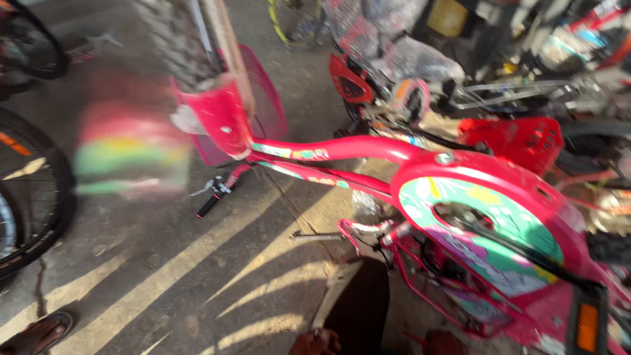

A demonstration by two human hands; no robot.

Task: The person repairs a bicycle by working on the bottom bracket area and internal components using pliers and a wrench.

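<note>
— One bike (368, 151), on the floor. Basket (266, 105) at bike's front, chain cover (486, 230) at its rear: fitted?
— Seemingly. Handlebar (213, 197) dangling beside bike's front, likely left to fix. Left hand (317, 342), right hand (444, 342) below bike: too blurred, cannot tell grip.

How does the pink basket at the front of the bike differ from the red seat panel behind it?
The pink basket is an open mesh that you can see through; the red seat panel is solid plastic with a few small holes. The basket stands roughly upright at the front of the pink bike frame; the panel lies closer to flat, behind the frame. Both are moulded plastic in bright colours. Neither hand shows clearly.
</note>
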